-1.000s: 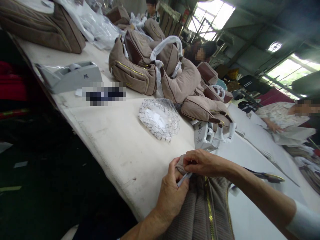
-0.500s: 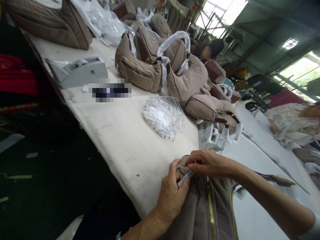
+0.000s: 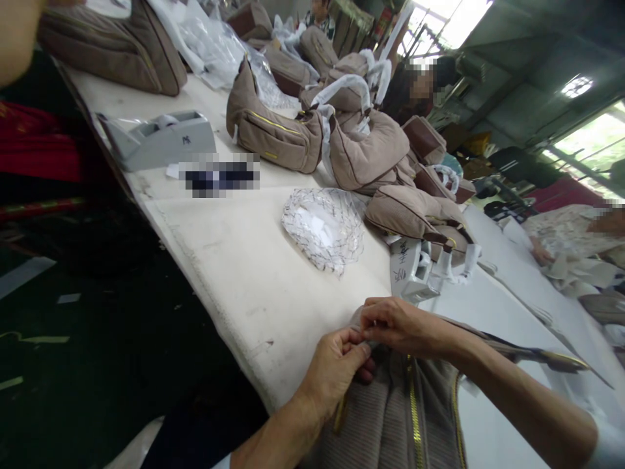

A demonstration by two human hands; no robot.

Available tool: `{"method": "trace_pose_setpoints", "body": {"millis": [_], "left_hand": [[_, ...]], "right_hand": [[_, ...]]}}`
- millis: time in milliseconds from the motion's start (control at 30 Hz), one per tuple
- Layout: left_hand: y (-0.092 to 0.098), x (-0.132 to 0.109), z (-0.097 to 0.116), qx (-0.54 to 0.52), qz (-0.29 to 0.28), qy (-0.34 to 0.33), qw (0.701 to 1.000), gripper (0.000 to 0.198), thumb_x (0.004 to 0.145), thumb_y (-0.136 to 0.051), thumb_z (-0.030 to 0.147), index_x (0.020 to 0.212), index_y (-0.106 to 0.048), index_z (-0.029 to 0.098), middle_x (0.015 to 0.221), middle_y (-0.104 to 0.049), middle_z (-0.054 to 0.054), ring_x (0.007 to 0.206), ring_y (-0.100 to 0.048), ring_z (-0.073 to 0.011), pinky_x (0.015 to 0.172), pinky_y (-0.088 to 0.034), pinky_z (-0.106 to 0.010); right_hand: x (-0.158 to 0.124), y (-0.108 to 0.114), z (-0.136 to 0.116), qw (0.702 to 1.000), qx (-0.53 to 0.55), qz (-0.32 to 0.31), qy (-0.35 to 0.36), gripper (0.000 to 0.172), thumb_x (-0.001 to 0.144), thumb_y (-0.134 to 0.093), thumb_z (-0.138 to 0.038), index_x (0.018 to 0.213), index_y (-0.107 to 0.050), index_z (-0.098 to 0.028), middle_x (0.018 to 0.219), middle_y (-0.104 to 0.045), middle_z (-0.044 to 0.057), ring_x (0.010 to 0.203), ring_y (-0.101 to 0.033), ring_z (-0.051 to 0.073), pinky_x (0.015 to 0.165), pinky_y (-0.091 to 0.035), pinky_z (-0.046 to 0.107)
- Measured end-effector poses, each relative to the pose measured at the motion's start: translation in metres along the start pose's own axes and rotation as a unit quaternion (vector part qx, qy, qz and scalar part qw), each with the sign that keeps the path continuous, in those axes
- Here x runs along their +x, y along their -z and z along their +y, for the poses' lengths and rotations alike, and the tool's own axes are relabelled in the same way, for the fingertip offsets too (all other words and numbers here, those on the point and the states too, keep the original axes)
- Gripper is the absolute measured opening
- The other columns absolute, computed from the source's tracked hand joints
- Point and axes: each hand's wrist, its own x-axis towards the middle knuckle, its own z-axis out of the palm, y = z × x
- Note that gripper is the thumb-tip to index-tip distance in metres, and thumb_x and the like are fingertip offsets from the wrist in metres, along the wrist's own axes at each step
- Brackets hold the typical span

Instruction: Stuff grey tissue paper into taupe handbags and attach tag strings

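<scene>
A ribbed brown fabric bag (image 3: 375,417) with gold zippers lies in front of me at the table's near edge. At its far end my left hand (image 3: 336,365) is closed, thumb and forefinger pinched together. What they pinch is hidden; a small pale bit shows beside the fingertips. My right hand (image 3: 400,326) reaches across from the right, its fingers closed on the bag's far end and touching the left fingertips. A gold zipper (image 3: 414,417) runs along the bag below my right wrist.
Beyond my hands, a patterned clear plastic bag (image 3: 322,231) lies on the white table (image 3: 219,260). Grey tape dispensers stand at left (image 3: 170,140) and right (image 3: 410,270). Brown bags (image 3: 278,140) with wrapped handles are piled behind. Co-workers are at the far side; a blurred arm (image 3: 17,39) enters top left.
The white strip seen earlier in my left hand is now mostly hidden. My left fingers have moved up against the right ones. A blurred arm has appeared at top left.
</scene>
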Motion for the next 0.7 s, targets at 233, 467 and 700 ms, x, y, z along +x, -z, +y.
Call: {"method": "trace_pose_setpoints", "body": {"millis": [233, 467, 700], "left_hand": [[-0.003, 0.006, -0.001, -0.136, -0.005, 0.073, 0.988, 0.022, 0.061, -0.067, 0.026, 0.074, -0.059, 0.011, 0.051, -0.060, 0.000, 0.042, -0.052, -0.0090, 0.044, -0.039, -0.019], [0.002, 0.012, -0.003, -0.204, 0.001, 0.117, 0.972, 0.013, 0.059, -0.065, 0.020, 0.066, -0.057, 0.012, 0.047, -0.057, 0.000, 0.040, -0.048, -0.0084, 0.041, -0.038, -0.018], [0.013, 0.007, -0.001, -0.143, -0.027, 0.059, 0.988, 0.021, 0.067, -0.069, 0.028, 0.074, -0.058, 0.011, 0.056, -0.061, 0.000, 0.046, -0.053, -0.0084, 0.049, -0.043, -0.019]], "right_hand": [[-0.016, 0.005, -0.002, 0.998, 0.051, 0.011, 0.042, 0.015, 0.087, -0.053, -0.014, 0.074, -0.059, -0.016, 0.080, -0.055, -0.001, 0.073, -0.053, 0.008, 0.067, -0.040, 0.018], [-0.036, -0.015, -0.012, 0.986, -0.149, 0.019, 0.077, 0.016, 0.088, -0.045, -0.015, 0.090, -0.061, -0.019, 0.092, -0.058, 0.004, 0.083, -0.052, 0.019, 0.078, -0.042, 0.036], [-0.051, -0.042, -0.004, 0.969, -0.101, 0.209, 0.086, 0.032, 0.093, -0.041, -0.020, 0.123, -0.052, -0.021, 0.111, -0.059, 0.008, 0.099, -0.055, 0.021, 0.086, -0.046, 0.035]]}}
